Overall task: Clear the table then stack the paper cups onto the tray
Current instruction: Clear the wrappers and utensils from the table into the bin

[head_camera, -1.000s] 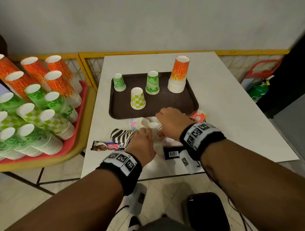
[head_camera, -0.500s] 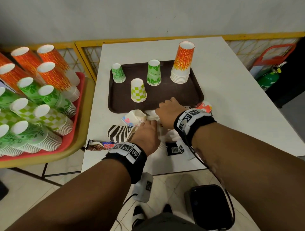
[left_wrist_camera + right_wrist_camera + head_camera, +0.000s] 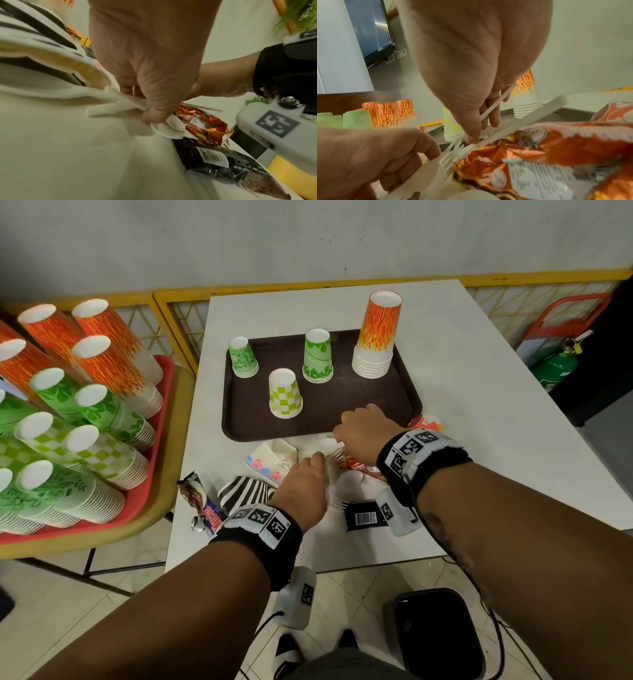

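your left hand point(image 3: 145, 65) pinches thin white plastic cutlery point(image 3: 120, 102); your right hand point(image 3: 471, 67) pinches a slim white stick point(image 3: 494, 106) beside the crinkly orange foil wrapper point(image 3: 556, 155). upturned paper cups point(image 3: 376, 337) stand on the dark tray point(image 3: 342, 412), far side.

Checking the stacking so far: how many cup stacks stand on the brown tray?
4: floral green at the back left, checkered in front, leafy green in the middle, tall orange at the back right.

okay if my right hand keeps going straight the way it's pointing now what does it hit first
Probably the near rim of the brown tray. The right hand, holding a thin white stick, points away from you with its knuckles already over that edge. Beyond it, the checkered cups look nearest, though depth is unclear.
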The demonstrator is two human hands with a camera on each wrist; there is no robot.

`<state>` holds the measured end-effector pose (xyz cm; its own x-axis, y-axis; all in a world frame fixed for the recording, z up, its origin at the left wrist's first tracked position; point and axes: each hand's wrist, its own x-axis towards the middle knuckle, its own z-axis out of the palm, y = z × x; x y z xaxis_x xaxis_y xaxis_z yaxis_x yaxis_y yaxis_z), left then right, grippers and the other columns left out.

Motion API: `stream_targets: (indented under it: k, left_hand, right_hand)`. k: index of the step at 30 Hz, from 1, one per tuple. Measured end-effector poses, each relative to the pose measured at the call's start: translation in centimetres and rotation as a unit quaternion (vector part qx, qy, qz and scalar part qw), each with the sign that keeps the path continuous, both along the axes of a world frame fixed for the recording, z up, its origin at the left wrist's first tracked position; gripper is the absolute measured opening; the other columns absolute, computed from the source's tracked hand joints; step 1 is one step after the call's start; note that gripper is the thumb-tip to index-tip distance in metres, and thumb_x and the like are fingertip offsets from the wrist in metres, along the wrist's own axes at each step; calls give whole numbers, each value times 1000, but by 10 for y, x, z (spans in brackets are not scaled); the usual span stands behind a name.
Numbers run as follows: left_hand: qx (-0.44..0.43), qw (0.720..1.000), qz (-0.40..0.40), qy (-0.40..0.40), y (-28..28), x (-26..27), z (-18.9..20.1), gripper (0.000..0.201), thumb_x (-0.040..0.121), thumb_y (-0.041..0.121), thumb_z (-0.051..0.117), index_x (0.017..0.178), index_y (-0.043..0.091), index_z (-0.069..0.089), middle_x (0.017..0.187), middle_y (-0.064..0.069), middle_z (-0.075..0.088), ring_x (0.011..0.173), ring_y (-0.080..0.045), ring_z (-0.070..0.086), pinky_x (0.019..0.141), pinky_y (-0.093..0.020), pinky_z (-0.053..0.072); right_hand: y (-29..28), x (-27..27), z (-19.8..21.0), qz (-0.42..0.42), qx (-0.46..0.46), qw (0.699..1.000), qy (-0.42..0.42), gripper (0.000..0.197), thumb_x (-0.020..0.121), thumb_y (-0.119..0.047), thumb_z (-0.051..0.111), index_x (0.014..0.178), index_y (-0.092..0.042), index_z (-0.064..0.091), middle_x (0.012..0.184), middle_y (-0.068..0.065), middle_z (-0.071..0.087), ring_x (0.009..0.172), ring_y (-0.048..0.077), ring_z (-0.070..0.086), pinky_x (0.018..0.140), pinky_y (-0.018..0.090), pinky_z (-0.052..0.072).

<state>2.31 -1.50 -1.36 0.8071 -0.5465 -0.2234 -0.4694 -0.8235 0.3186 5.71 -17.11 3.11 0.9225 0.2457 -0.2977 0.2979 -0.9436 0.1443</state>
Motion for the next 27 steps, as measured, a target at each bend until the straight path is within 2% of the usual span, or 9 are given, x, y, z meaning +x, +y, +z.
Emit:
stream_targets:
  k: [3, 6, 11, 13, 17, 21, 24, 25, 27]
  left_hand:
    - [-6, 1000, 9, 6, -3, 2, -1, 53, 87, -3, 50, 137, 3, 36, 131, -15, 50, 119, -28, 49, 102, -29, 36]
    - [-15, 1000, 20, 12, -6, 5, -4, 57, 86, -4, 47, 141, 3, 35, 130, -17, 52, 119, -30, 50, 103, -31, 37]
    - [-16, 1000, 20, 5, -10, 6, -4, 49, 85, -5, 46, 133, 4, 42, 130, -17, 51, 119, -31, 50, 102, -34, 39]
    - [-16, 1000, 16, -5, -9, 5, -5, 46, 86, -5, 47, 130, 6, 45, 128, -15, 52, 117, -30, 51, 99, -34, 40]
    - [-36, 998, 26, -34, -10, 4, -6, 31, 90, 8, 57, 121, 9, 51, 120, -12, 56, 113, -32, 55, 95, -37, 42]
    - [-114, 991, 62, -44, -12, 0, -1, 20, 99, 16, 52, 114, 4, 53, 113, -14, 57, 104, -29, 56, 87, -34, 42]
    - [-198, 972, 98, -81, -9, -9, 4, 8, 102, 15, 48, 98, 8, 50, 94, -5, 51, 77, -10, 47, 69, -12, 33]
    - [-226, 963, 117, -83, -8, -12, 7, 13, 102, 11, 48, 90, 13, 44, 84, 2, 44, 67, -3, 38, 64, -9, 33]
    - [-293, 940, 165, -62, -2, -18, 10, 25, 101, 6, 48, 82, 16, 36, 72, 10, 34, 60, -1, 32, 59, -10, 35]
  right_hand:
    - [-8, -9, 4, 2, 21, 999, -37, 26, 97, -14, 47, 119, -10, 61, 117, 13, 55, 106, 33, 55, 89, 41, 40]
    - [-18, -19, 6, -38, 52, 996, -57, 24, 96, -9, 44, 114, -6, 59, 113, 15, 55, 101, 35, 57, 76, 38, 38]
    - [-33, -33, 10, -141, 142, 978, -66, 16, 92, -2, 43, 103, -5, 54, 100, 14, 50, 86, 31, 54, 70, 36, 35]
    - [-38, -36, 12, -200, 191, 959, -63, 10, 92, -4, 43, 98, -7, 51, 94, 9, 44, 84, 30, 50, 70, 35, 33]
    - [-49, -35, 7, -263, 252, 928, -76, 4, 91, -13, 53, 93, -10, 51, 91, 6, 45, 81, 27, 49, 69, 32, 33]
    - [-43, -25, -1, -231, 246, 939, -62, 17, 90, -16, 55, 105, -9, 58, 100, 10, 52, 91, 30, 56, 75, 34, 41]
    - [-28, -15, -8, -199, 235, 951, -34, 24, 92, -27, 57, 107, -9, 61, 106, 14, 60, 99, 33, 59, 81, 36, 44]
    - [-23, -13, -11, -192, 223, 956, -19, 30, 90, -31, 59, 110, -9, 61, 108, 14, 61, 102, 33, 60, 84, 37, 46]
    - [-13, -11, -17, -181, 191, 965, 3, 38, 87, -39, 64, 112, -11, 62, 111, 12, 63, 105, 32, 61, 89, 39, 49]
